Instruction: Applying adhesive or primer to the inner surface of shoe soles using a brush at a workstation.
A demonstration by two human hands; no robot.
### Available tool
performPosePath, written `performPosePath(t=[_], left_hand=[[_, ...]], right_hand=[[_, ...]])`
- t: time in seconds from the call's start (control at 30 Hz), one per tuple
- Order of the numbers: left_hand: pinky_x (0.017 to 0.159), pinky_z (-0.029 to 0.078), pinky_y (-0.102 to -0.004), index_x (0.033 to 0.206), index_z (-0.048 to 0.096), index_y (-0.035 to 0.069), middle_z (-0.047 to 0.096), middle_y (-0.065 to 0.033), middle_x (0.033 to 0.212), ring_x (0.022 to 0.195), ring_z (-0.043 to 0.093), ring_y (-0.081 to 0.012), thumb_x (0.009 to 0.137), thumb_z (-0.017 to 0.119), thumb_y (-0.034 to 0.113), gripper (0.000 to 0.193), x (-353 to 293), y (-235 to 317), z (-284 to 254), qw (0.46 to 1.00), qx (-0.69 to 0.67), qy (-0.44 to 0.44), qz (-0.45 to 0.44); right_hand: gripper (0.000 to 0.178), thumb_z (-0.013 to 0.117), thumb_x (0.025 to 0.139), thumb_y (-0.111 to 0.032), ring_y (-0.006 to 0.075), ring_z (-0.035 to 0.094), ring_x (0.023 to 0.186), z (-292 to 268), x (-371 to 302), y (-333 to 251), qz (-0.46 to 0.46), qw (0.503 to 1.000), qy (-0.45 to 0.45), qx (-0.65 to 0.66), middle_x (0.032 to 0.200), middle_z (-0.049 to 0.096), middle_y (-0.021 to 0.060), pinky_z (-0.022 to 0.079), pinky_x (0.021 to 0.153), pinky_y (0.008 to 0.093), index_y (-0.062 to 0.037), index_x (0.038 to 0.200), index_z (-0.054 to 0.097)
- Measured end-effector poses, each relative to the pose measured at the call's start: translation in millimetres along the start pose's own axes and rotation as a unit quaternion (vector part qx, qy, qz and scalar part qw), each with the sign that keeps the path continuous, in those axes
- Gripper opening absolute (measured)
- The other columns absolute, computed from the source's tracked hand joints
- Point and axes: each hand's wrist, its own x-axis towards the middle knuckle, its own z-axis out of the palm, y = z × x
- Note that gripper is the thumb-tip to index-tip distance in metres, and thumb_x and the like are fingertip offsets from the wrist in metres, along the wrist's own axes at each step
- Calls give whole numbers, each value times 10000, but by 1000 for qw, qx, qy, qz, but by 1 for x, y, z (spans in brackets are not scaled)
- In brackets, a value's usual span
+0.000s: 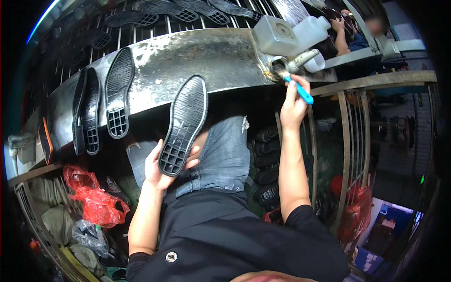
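A black shoe sole (184,124) lies tilted in my left hand (157,167), its ribbed forepart pointing up and its gridded heel held between my thumb and fingers. Off to the right, my right hand (295,105) is closed round the blue handle of a brush (300,90). The bristle end dips into a small stained pot (277,65) at the bench's right end, and the pot's rim hides the tip. More black soles (120,94) rest on the metal bench (188,51), left of the one I hold.
Two translucent plastic containers (277,36) stand behind the pot. A rack with rows of soles (178,11) runs along the far side. Red plastic bags (96,202) hang at lower left. Wooden railings (345,136) and dark shoes (268,160) are at right; another person's hand (339,26) shows beyond.
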Motion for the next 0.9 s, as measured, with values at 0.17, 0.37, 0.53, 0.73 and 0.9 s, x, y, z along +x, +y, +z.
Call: performPosePath(t=[0.17, 0.37, 0.53, 0.73, 0.9], left_hand=[[1185, 456, -737, 1618, 402, -103, 493, -396, 1588, 1492, 483, -569, 1168, 414, 521, 769, 35, -11, 18, 997, -6, 65, -47], [1316, 230, -734, 1652, 356, -91, 399, -353, 1686, 1591, 331, -559, 1147, 444, 435, 735, 29, -12, 31, 995, -72, 72, 6], [1346, 215, -677, 1689, 269, -95, 260, -364, 1748, 1631, 218, -568, 1141, 405, 416, 761, 25, -12, 19, 994, 41, 89, 40], [1335, 269, -659, 1691, 287, -80, 279, -362, 1742, 1626, 231, -569, 1150, 401, 410, 738, 18, -9, 27, 995, 41, 83, 44], [1319, 321, -651, 1680, 343, -59, 332, -354, 1722, 1615, 269, -564, 1150, 397, 382, 692, 21, -10, 32, 999, -12, 47, 18]], right_hand=[[175, 704, 1062, -143, 291, 749, 1086, -12, 17, 4, -9, 990, -79, -116, 1124, 783, 127, 559, 981, 405, -16, 1179, 737], [212, 625, 1144, -186, 170, 716, 1007, -4, -7, 11, 57, 998, -7, 29, 1109, 758, 98, 567, 928, 335, 3, 1211, 692], [159, 658, 1117, -138, 150, 725, 972, 60, -55, -46, 138, 942, -181, 247, 1087, 762, 89, 576, 864, 305, 2, 1176, 705], [139, 745, 1024, -133, 336, 770, 1041, 93, -56, -43, 63, 980, -173, 81, 1090, 806, 114, 478, 1153, 484, -42, 1128, 763], [165, 745, 1029, -175, 344, 772, 1074, 92, -53, -59, -30, 976, -211, 56, 1104, 806, 105, 444, 1205, 539, -56, 1141, 764]])
